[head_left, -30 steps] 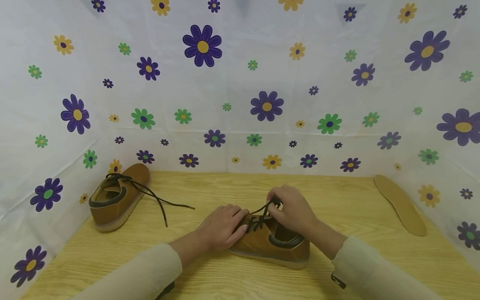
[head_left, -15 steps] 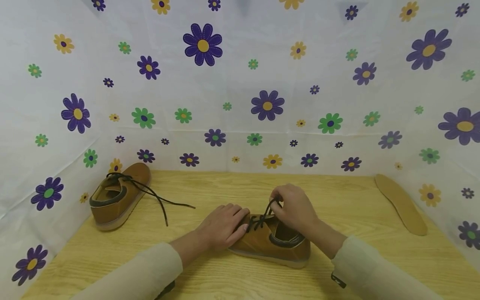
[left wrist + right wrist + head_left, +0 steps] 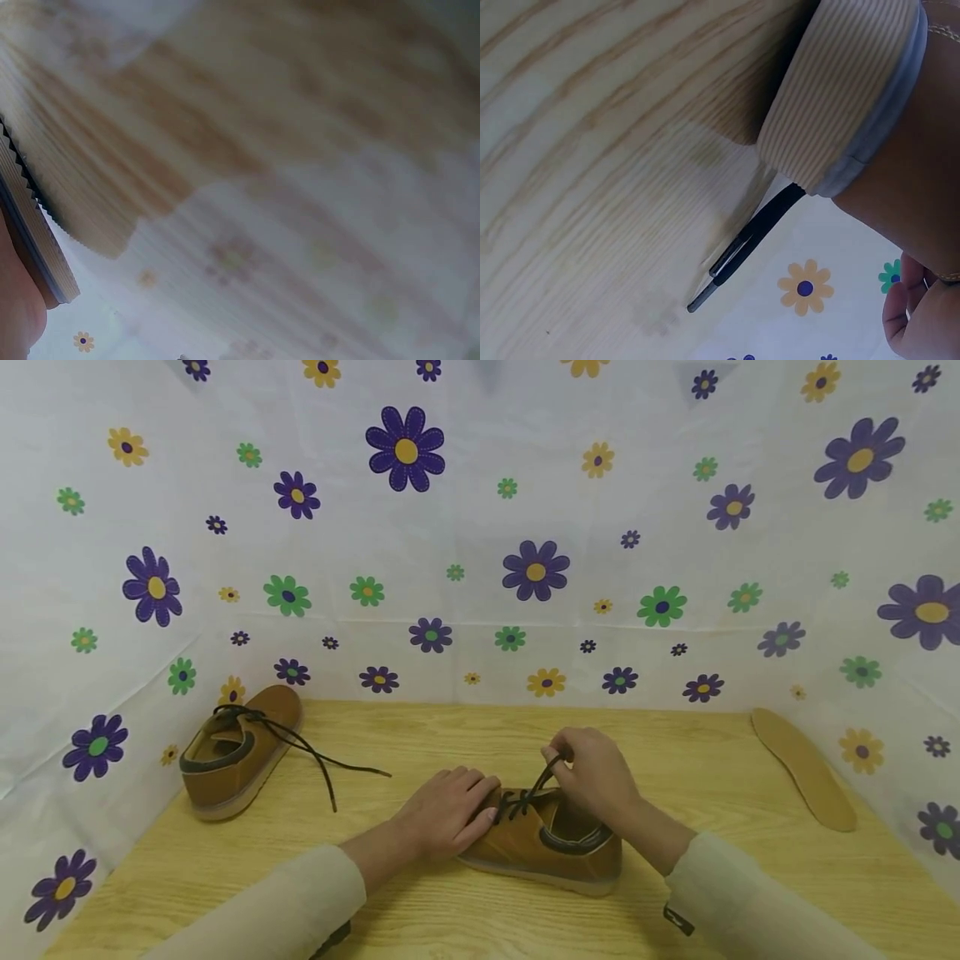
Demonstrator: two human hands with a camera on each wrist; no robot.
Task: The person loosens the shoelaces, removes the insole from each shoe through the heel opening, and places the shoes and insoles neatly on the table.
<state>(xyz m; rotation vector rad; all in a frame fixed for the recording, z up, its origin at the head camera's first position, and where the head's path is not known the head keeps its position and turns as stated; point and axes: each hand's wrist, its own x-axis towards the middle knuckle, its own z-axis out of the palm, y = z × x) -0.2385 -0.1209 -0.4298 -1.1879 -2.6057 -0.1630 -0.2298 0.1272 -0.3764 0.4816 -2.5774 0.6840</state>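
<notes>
A brown lace-up shoe point(image 3: 543, 858) lies on the wooden table, toe to the left and heel to the right. My left hand point(image 3: 444, 814) grips its toe, fingers over the top and thumb on the near side. Above the tongue, my right hand point(image 3: 596, 774) pinches the dark shoelace point(image 3: 538, 787), which slants up from the eyelets. The right wrist view shows the ridged sole edge point(image 3: 840, 97) and two lace tips point(image 3: 739, 251) hanging past the shoe's far side. In the left wrist view, only a strip of sole point(image 3: 41, 240) shows beside the hand.
A second brown shoe point(image 3: 217, 789) stands at the back left, its loose laces point(image 3: 322, 764) trailing right across the table point(image 3: 420, 727). Toward the back right lies a tan insole point(image 3: 806, 772). White flowered cloth point(image 3: 480, 527) encloses the back and sides.
The lace at my right fingers has gone from a bunched loop to a straighter line. My right hand has shifted slightly right; my left hand keeps its hold on the toe.
</notes>
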